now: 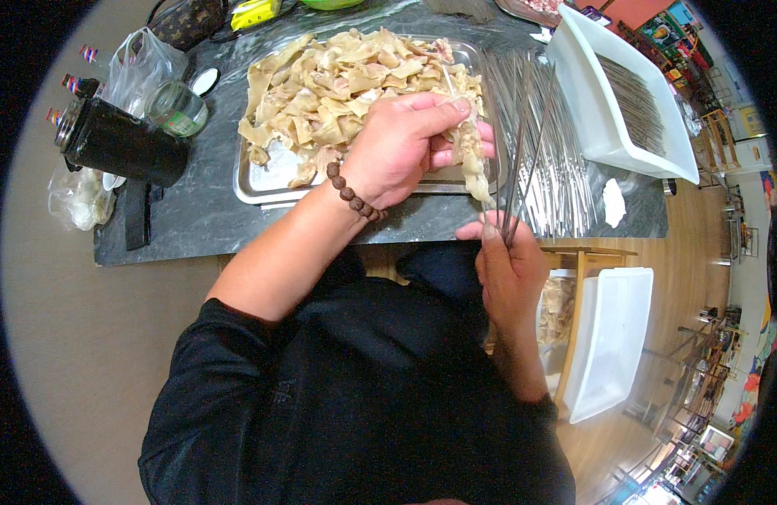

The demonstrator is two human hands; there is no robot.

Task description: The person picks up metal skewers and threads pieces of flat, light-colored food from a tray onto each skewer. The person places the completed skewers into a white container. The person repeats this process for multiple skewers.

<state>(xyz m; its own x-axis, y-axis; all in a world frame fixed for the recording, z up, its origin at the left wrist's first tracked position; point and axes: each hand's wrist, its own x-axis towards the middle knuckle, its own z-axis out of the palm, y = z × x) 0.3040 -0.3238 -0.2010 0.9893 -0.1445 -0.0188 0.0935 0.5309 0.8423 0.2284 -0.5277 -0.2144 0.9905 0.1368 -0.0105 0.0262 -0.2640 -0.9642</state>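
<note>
My left hand (420, 129), with a brown bead bracelet (354, 197) at the wrist, pinches pale meat pieces (472, 158) threaded along a metal skewer. Below it, my right hand (511, 259) grips the lower end of that skewer along with several other thin metal skewers (513, 189) that fan upward. Under my left hand lies a steel tray (278, 170) heaped with flat, pale yellow pieces of meat or skin (344, 82). To its right, many bare metal skewers (556, 189) are spread on the dark marbled tabletop (199, 218).
A white plastic bin (590, 107) holding thin sticks (635, 104) stands at the right. On the left are a dark jar (126, 142), a glass jar (177, 108), a lid (205, 82) and plastic bags (145, 60). A second white bin (609, 347) sits lower right, beyond the table's edge.
</note>
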